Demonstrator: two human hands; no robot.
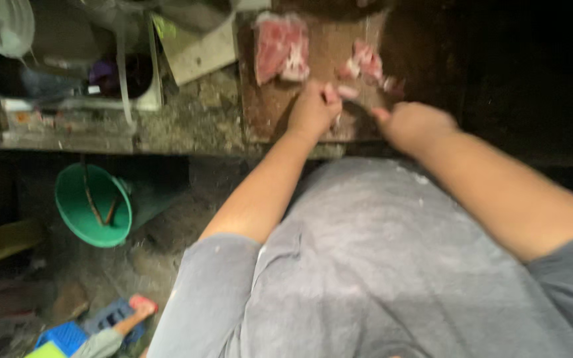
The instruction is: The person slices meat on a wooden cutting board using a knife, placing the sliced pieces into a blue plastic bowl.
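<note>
The head view looks down over a grey shirt [379, 265] onto a wooden cutting board [266, 109] lying at the near edge of the table [187, 122]. The left hand [313, 109] is clenched on the board, pressing a small piece of meat [347, 91] under its fingertips. The right hand [411, 124] is closed around a dark knife [359, 106]; its blade is blurred. A large slab of raw meat [281, 48] lies at the board's far side, smaller cut pieces [369, 63] beside it. A green bucket [94, 205] stands on the floor below.
</note>
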